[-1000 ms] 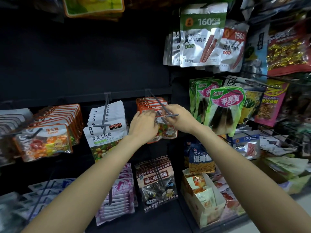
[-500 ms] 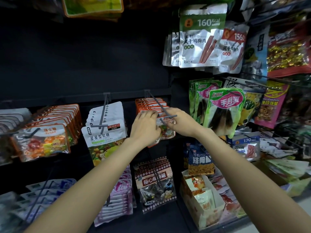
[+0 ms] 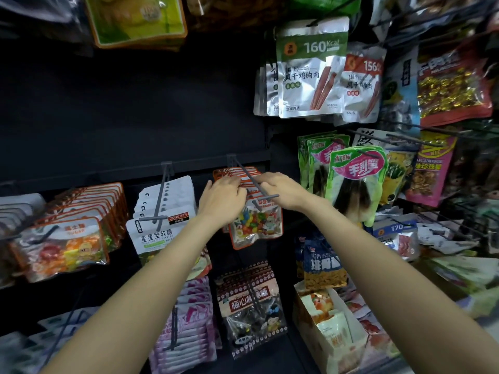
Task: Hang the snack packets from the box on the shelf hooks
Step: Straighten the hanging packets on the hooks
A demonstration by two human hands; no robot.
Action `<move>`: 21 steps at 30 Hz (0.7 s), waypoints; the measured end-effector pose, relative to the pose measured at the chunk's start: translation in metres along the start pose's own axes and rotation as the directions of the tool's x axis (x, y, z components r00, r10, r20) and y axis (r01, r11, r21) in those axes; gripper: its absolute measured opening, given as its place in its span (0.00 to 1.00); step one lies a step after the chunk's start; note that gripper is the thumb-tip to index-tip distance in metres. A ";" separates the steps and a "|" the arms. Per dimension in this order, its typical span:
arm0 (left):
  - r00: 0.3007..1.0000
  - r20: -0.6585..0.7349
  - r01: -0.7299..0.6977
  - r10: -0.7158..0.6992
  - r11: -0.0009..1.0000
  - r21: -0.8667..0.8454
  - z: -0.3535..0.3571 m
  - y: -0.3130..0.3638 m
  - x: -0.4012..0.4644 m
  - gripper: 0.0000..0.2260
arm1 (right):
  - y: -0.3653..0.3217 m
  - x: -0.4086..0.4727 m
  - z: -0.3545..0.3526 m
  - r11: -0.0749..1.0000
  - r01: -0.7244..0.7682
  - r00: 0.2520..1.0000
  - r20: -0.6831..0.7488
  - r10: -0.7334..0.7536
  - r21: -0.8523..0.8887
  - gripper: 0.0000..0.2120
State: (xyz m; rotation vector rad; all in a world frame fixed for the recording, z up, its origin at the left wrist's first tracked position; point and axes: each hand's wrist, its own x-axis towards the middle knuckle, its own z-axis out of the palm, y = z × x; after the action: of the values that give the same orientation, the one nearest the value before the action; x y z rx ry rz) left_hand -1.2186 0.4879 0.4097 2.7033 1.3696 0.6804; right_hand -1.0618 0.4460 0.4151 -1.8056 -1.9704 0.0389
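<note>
An orange-edged packet of colourful candy hangs on a grey shelf hook in the middle of the rack, in front of a row of the same packets. My left hand grips the packet's top left corner. From the right, my right hand pinches the packet tops beside the hook's rod. An open cardboard box with more snack packets stands at the lower right.
White star-candy packets hang on the hook to the left, orange sugar packets further left. Green packets hang close on the right. Plum candy packets hang below. The shelf's upper left back panel is bare and dark.
Both hands have slid up and back along the hook, pushing the candy packets toward the rear. The front packet now hangs lower, in full view below my hands.
</note>
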 end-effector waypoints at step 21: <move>0.999 0.032 0.040 -0.038 0.996 -0.075 0.004 -0.008 -0.003 0.16 | 0.016 0.006 0.015 0.989 0.016 1.000 -0.002 -0.016 0.149 0.14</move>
State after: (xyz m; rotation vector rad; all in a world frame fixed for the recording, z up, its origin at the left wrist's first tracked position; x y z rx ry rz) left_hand -1.2244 0.4905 0.4029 2.6104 1.3574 0.6714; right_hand -1.0524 0.4585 0.3984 -1.6940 -1.9267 0.1752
